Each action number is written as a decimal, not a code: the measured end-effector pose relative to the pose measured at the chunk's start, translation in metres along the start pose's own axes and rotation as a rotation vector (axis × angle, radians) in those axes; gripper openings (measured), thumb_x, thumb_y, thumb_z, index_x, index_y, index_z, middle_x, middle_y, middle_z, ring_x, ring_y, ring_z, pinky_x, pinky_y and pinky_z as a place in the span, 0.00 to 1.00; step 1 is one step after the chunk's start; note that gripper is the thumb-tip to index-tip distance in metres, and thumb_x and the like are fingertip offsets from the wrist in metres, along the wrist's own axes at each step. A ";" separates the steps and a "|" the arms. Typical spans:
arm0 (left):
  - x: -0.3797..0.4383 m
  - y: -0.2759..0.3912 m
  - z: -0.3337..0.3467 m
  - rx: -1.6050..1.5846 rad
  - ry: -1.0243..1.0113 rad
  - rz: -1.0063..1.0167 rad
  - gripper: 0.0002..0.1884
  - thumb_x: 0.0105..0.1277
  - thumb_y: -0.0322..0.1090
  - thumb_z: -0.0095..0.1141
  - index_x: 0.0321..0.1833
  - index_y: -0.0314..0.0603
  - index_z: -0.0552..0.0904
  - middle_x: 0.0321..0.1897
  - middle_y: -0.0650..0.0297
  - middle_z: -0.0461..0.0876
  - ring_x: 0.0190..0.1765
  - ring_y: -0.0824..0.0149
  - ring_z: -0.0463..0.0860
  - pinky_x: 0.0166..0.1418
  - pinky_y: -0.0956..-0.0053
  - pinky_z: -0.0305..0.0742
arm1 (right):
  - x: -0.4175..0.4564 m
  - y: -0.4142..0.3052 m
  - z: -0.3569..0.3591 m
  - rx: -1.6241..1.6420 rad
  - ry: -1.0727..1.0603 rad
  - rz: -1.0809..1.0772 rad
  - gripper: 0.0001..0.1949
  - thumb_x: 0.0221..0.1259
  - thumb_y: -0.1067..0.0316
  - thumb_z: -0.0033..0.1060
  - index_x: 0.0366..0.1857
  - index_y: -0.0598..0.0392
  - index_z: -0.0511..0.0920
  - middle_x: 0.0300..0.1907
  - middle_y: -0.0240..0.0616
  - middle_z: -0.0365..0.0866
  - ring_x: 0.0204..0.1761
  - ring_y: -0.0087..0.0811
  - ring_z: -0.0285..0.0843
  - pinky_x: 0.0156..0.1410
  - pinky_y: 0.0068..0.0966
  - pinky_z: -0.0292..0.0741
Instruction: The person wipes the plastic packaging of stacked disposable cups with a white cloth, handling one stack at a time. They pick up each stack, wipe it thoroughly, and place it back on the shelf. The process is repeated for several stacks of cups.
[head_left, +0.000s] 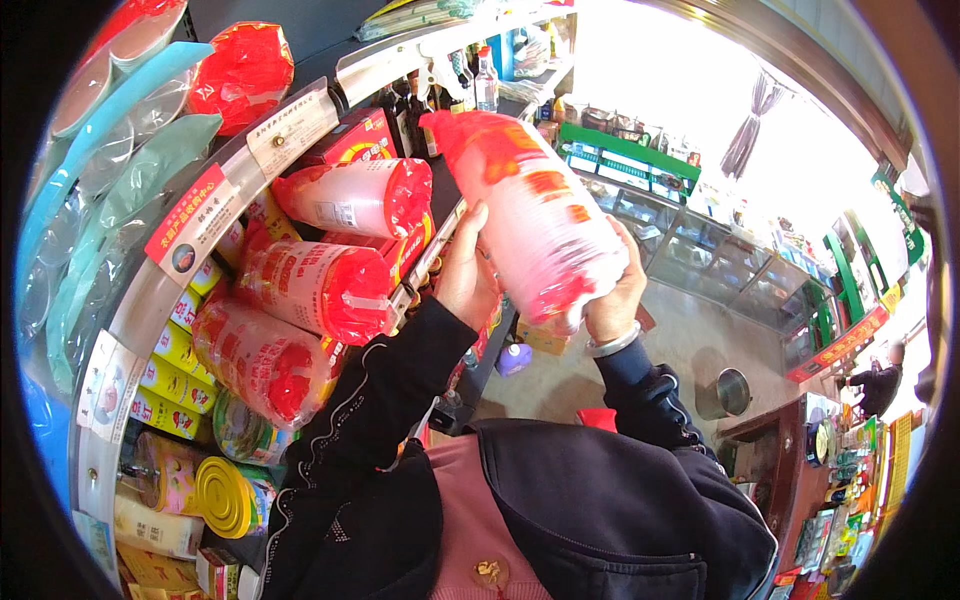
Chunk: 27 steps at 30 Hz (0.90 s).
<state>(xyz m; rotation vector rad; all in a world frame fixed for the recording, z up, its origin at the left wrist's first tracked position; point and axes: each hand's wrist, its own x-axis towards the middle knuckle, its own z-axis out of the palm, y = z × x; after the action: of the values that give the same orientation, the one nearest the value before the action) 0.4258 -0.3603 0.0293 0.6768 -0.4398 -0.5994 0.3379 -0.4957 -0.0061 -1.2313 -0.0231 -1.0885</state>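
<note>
Both hands hold a plastic-wrapped pack of disposable cups (544, 217) with red ends and red print, tilted in front of me. My left hand (471, 274) grips its left side, thumb up along the wrap. My right hand (619, 289), with a pale bangle at the wrist, holds its lower right side. Left of my left hand, similar wrapped packs lie on a shelf: an upper white one with red ends (360, 199), a middle one (319, 289) and a lower one (262, 356). The undersides of both palms are partly hidden.
The shelf's curved edge rail (247, 161) bears labels. Below the packs are yellow-green boxes (176, 375) and a yellow-lidded tin (225, 499). Dark bottles (405, 112) stand behind. A purple jug (514, 360) and metal bucket (733, 391) are on the floor; glass counters (701, 240) stand beyond. A person (877, 386) is far right.
</note>
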 end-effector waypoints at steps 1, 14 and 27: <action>-0.003 0.003 -0.001 0.027 0.023 -0.030 0.33 0.72 0.61 0.41 0.69 0.42 0.63 0.63 0.57 0.73 0.64 0.58 0.73 0.68 0.58 0.67 | 0.007 0.010 -0.011 0.034 0.008 0.013 0.27 0.54 0.79 0.67 0.60 0.62 0.71 0.54 0.40 0.79 0.54 0.30 0.77 0.61 0.29 0.74; 0.002 -0.006 -0.012 -0.168 -0.124 -0.099 0.35 0.71 0.61 0.44 0.68 0.38 0.66 0.63 0.57 0.74 0.64 0.61 0.73 0.68 0.62 0.67 | -0.050 0.015 -0.025 -0.052 -0.009 0.198 0.13 0.54 0.71 0.64 0.42 0.64 0.80 0.38 0.37 0.86 0.38 0.23 0.80 0.46 0.26 0.77; 0.011 -0.007 -0.023 -0.117 0.017 -0.083 0.31 0.71 0.57 0.45 0.62 0.35 0.72 0.54 0.53 0.80 0.55 0.58 0.81 0.62 0.63 0.74 | 0.019 -0.073 -0.026 0.266 -0.008 0.077 0.19 0.69 0.72 0.45 0.63 0.56 0.68 0.55 0.44 0.77 0.51 0.35 0.80 0.54 0.32 0.80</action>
<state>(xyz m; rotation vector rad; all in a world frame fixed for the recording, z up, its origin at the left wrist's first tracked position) 0.4441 -0.3610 0.0101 0.5900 -0.3589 -0.6918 0.2859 -0.5223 0.0475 -0.9890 -0.1223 -0.9794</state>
